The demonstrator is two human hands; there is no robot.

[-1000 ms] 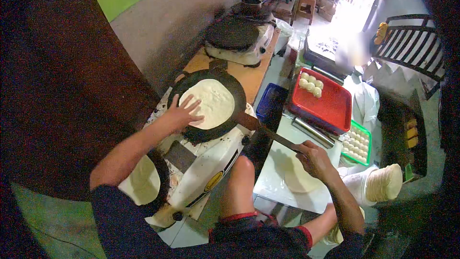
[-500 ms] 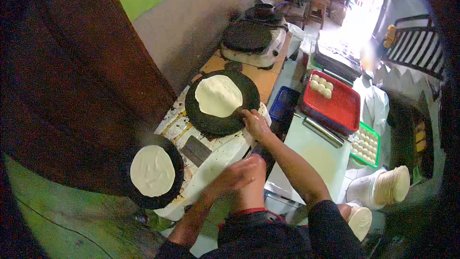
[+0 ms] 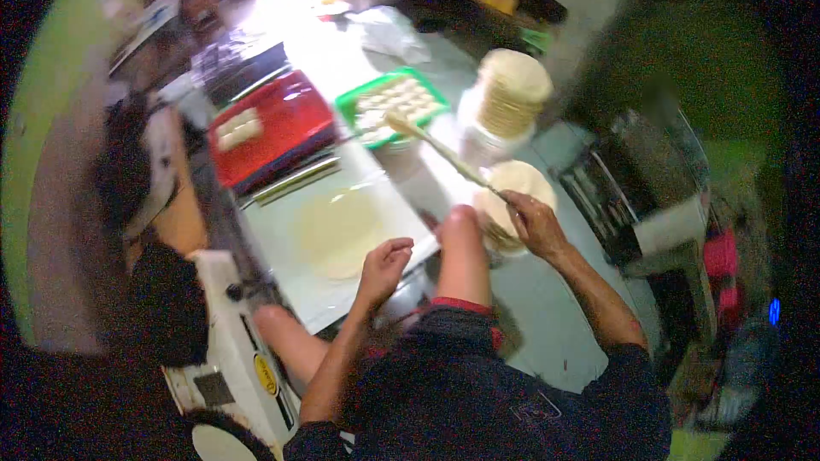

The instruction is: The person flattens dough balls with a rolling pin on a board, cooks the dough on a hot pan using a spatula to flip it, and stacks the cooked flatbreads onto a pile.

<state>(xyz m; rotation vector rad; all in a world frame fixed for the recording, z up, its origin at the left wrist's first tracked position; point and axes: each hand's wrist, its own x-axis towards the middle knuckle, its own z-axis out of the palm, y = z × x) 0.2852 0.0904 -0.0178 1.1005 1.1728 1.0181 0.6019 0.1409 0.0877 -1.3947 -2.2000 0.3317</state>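
Observation:
My right hand (image 3: 536, 220) is closed on one end of a flatbread (image 3: 431, 143), lifted and seen nearly edge-on. A thin dark strip shows by the fingertips; whether it is a tool I cannot make out. Below is a stack of pale flatbreads (image 3: 525, 185). My left hand (image 3: 386, 271) hangs over the near edge of a white board (image 3: 273, 235), fingers loosely curled and a little apart, with nothing visible in them. A thin round of rolled dough (image 3: 342, 226) lies on the board.
Dough balls (image 3: 239, 130) sit in a red tray (image 3: 286, 119); several more fill a green tray (image 3: 346, 104). A taller flatbread stack (image 3: 510, 90) stands at the back. On the left is the white stove (image 3: 224, 290) with a dark pan (image 3: 166, 299); another flatbread (image 3: 224, 444) lies in the nearer pan.
My view has swung right, away from the stove. My right hand has left the upper pan, whose flatbread is now off it. My left hand has moved from beside my knee to the board.

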